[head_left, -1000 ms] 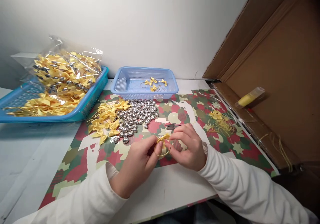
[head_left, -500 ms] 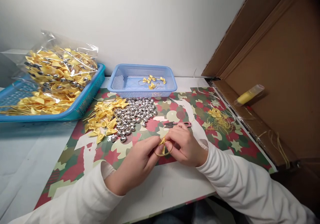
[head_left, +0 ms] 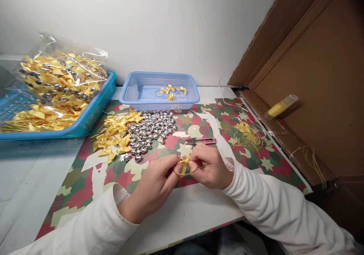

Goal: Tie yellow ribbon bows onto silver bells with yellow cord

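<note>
Between my two hands, near the front of the table, is a yellow ribbon bow (head_left: 185, 165) with a golden elastic loop hanging below it. A small silver bell (head_left: 182, 158) shows at the top of the bow. My left hand (head_left: 159, 181) pinches the bow's left side between thumb and forefinger. From the other side, my right hand (head_left: 209, 166) pinches its right part, fingers curled. Just beyond the right hand lie thread snips (head_left: 200, 141) with pink handles. A heap of silver bells (head_left: 153, 131) and a pile of yellow bows (head_left: 116, 133) lie ahead, to the left.
A small blue basket (head_left: 159, 106) at the back holds several bows with loops. At far left, a larger blue basket (head_left: 93, 112) carries loose bows and a clear bag (head_left: 62, 74) full of belled bows. Yellow threads (head_left: 250, 135) lie right, beside a cardboard wall (head_left: 309, 76).
My hands have drawn slightly apart around the bow, and the bell on it now shows more clearly. The whole view has shifted a little.
</note>
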A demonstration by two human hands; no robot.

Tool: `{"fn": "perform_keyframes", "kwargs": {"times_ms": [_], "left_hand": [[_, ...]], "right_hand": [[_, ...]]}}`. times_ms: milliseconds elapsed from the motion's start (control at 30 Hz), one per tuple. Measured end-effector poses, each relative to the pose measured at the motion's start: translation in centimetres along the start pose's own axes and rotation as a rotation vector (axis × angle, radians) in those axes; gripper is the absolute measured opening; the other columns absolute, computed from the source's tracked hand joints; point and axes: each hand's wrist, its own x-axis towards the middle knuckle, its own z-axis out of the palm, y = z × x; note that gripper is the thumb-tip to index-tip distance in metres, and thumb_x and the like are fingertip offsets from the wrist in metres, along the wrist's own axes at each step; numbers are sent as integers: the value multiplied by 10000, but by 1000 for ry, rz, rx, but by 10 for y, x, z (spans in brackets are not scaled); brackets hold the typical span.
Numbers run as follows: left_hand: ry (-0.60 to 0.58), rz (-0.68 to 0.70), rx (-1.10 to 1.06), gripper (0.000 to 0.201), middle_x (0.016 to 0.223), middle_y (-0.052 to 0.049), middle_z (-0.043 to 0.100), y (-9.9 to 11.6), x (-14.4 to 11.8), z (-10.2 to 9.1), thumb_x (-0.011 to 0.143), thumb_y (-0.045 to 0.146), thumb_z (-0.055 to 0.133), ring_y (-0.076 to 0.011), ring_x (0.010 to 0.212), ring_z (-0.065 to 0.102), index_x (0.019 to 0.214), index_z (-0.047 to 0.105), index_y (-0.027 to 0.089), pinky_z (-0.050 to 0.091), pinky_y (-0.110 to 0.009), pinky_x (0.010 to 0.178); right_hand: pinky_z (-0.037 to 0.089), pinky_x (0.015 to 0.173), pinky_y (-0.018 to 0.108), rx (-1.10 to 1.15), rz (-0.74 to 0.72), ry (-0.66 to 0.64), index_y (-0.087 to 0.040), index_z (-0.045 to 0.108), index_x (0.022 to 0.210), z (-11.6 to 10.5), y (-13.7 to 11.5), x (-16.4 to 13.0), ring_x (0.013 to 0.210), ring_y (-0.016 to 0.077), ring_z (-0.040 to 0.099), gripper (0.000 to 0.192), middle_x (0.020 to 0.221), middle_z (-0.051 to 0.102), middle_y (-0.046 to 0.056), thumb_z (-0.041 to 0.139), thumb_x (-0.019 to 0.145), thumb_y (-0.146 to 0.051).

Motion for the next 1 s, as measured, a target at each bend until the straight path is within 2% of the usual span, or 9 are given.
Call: {"fn": "perform_keyframes", "kwargs": {"times_ms": [300, 467, 500, 567, 667, 733, 800, 867, 1000], "left_hand": [[-4, -19, 4, 317, 574, 45, 376, 1, -1, -1, 919, 329, 388, -107, 525, 331, 633, 337, 202, 256, -236, 491], [46, -23, -36, 319, 568, 47, 350, 0, -1, -1, 918, 321, 390, -104, 519, 321, 626, 353, 200, 252, -236, 485], [55, -37, -62, 327, 562, 49, 334, 0, -1, -2, 918, 324, 389, -103, 514, 310, 618, 348, 200, 246, -237, 479], [53, -75, -132, 348, 547, 51, 313, 0, -2, -3, 917, 339, 386, -100, 498, 296, 601, 340, 202, 236, -239, 466], [29, -141, -258, 366, 535, 49, 335, 2, -2, -4, 914, 375, 379, -99, 482, 314, 592, 354, 203, 249, -237, 454], [18, -178, -318, 373, 534, 44, 365, 3, -3, -4, 911, 389, 382, -100, 486, 343, 589, 364, 203, 270, -234, 458], [19, -188, -336, 373, 533, 41, 380, 4, -3, -4, 911, 384, 387, -101, 490, 357, 587, 372, 201, 283, -233, 464], [48, -154, -297, 366, 528, 42, 373, 4, -3, -4, 914, 359, 386, -100, 486, 345, 585, 379, 199, 275, -233, 462], [161, -10, -98, 344, 525, 51, 309, 4, -4, -4, 904, 291, 412, -96, 486, 291, 578, 348, 199, 239, -236, 459]], "right_hand": [[313, 620, 288, -71, 50, -50, -189, 465, 635, 7, -1, -5, 507, 99, 392, 211, 537, 457, -48, 456, 840, -237], [305, 659, 311, -240, -64, -143, -184, 529, 740, -8, 4, 2, 566, 126, 454, 88, 586, 522, -31, 495, 790, -248], [312, 681, 314, -303, -35, -127, -183, 536, 760, -15, 8, 4, 605, 136, 477, 60, 623, 544, -21, 521, 775, -239], [324, 719, 319, -469, 131, -111, -187, 552, 821, -29, 18, 8, 740, 174, 515, 81, 755, 594, 12, 583, 772, -244], [333, 738, 349, -696, 279, -193, -194, 566, 868, -45, 35, 10, 887, 245, 501, 250, 924, 595, 65, 672, 752, -389], [343, 722, 351, -751, 337, -264, -190, 551, 832, -48, 43, 9, 871, 244, 496, 229, 928, 586, 76, 647, 794, -394], [356, 721, 352, -745, 370, -305, -186, 529, 808, -46, 47, 8, 849, 232, 494, 194, 914, 581, 76, 619, 831, -357], [374, 716, 344, -661, 394, -287, -183, 501, 802, -45, 46, 8, 818, 213, 496, 170, 879, 571, 67, 587, 858, -319], [382, 569, 250, -175, 378, -308, -186, 462, 894, -46, 29, 8, 623, 131, 462, 118, 728, 520, -1, 404, 942, -277]]}}
